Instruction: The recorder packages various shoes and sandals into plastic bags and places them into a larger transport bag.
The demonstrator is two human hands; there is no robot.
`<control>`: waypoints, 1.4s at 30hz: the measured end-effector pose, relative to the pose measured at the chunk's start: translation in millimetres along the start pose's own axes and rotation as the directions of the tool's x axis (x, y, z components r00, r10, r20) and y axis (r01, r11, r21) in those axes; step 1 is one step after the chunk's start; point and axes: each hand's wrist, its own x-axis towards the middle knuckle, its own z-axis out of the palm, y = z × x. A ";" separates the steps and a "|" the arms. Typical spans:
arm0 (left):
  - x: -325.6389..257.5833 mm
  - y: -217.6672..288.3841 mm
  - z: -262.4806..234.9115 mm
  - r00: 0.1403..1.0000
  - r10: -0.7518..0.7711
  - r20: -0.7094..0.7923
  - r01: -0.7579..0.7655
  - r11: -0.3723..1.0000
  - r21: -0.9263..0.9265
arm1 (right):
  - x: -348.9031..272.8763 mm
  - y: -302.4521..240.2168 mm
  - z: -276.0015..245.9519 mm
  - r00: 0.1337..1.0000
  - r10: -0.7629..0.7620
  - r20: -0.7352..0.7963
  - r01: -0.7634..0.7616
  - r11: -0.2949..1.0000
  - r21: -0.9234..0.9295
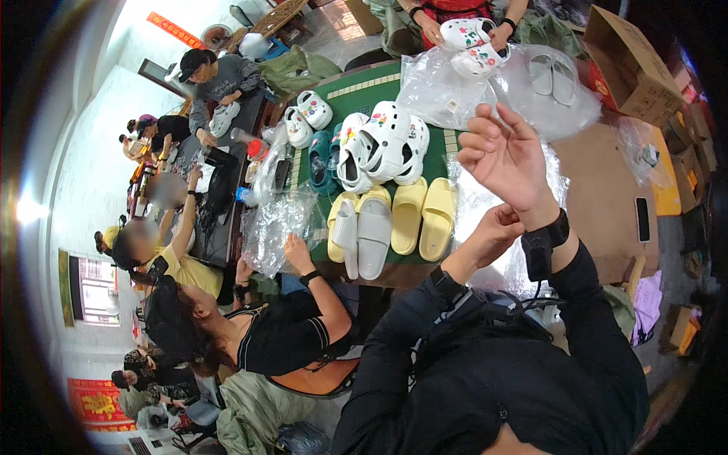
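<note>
My right hand [503,158] is raised over the table, palm up, with its fingers loosely bent and apart and nothing in them. Just below it, my left hand [491,236] has its fingers closed at the right wrist, beside a black wrist strap [540,250]; what they pinch, if anything, is hidden. Clear plastic wrap [504,267] lies beneath both hands. Left of them stand yellow slide sandals [437,218] and a pair of grey slide sandals [374,239]. Behind these are piled white clogs [381,144] with colourful charms, next to dark teal clogs [321,161].
Across the table another person's hands hold white clogs [475,47] over clear plastic bags [432,87]. A co-worker's hand [297,254] is close by on the left, near a plastic bag [277,231]. A phone [642,220] lies on brown cardboard [599,178]; an open carton [633,64] stands far right.
</note>
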 end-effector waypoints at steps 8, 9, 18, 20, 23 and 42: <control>5.0 -8.7 5.7 0.949 0.238 -0.209 -0.186 0.953 0.237 | -2.3 -23.7 -13.3 0.998 -0.058 -0.023 0.058 0.998 0.017; 4.2 -6.8 11.3 0.925 0.286 -0.251 -0.197 0.924 0.327 | -1.6 -29.2 -18.0 0.997 -0.070 -0.036 0.071 0.997 0.003; -26.8 14.1 10.5 0.885 0.404 -0.229 -0.291 0.867 0.404 | 9.6 -46.2 -23.4 0.992 -0.120 -0.023 0.120 0.993 0.003; -27.4 17.1 13.1 0.892 0.392 -0.224 -0.283 0.871 0.401 | 10.1 -51.0 -21.1 0.990 -0.139 -0.028 0.139 0.990 -0.004; -30.3 18.4 14.2 0.896 0.398 -0.198 -0.295 0.866 0.405 | 9.7 -54.1 -21.7 0.992 -0.124 -0.027 0.125 0.992 0.028; -12.0 21.2 48.1 0.986 0.155 -0.065 -0.161 0.983 -0.093 | -8.8 -32.1 59.2 0.967 -0.047 0.251 0.062 0.997 -0.051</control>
